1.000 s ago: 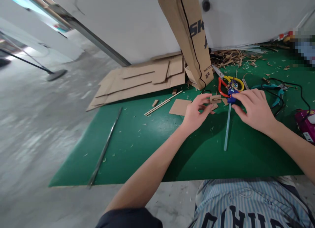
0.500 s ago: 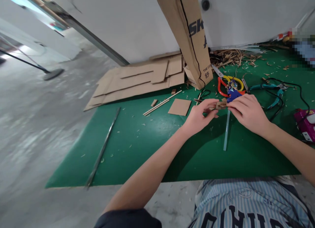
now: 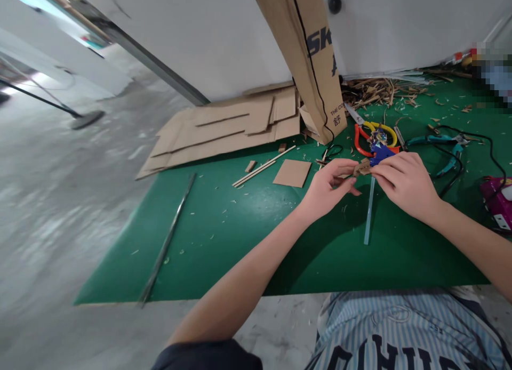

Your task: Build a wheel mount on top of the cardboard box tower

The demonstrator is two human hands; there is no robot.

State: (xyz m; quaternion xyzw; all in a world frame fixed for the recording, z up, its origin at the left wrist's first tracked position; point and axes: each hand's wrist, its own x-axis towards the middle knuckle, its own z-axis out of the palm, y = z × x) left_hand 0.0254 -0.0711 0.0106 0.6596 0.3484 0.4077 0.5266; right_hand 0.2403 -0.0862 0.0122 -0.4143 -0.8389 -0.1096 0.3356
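Note:
My left hand (image 3: 330, 186) is closed at the left end of a small brown cardboard piece (image 3: 362, 167). The fingers of my right hand (image 3: 406, 183) pinch the same piece from the right. Both hands are just above the green table, and the fingers partly hide the piece. A blue object (image 3: 381, 154) with a jagged edge sits right behind my right fingertips; I cannot tell what it is. Below the fingers, a translucent rod like a glue stick (image 3: 368, 212) points toward me. Scissors (image 3: 360, 129) with red and yellow handles lie just beyond.
Left of my hands are a cardboard square (image 3: 292, 173), thin wooden sticks (image 3: 260, 169) and a dark strip (image 3: 170, 236). Cardboard sheets (image 3: 224, 127) and a tall carton (image 3: 316, 66) stand behind. Teal pliers (image 3: 450, 151), a black cord and a magenta box (image 3: 496, 199) are at right.
The cardboard piece has tilted slightly between my fingers, and my left hand has shifted a little to the right. Everything else on the table stays put.

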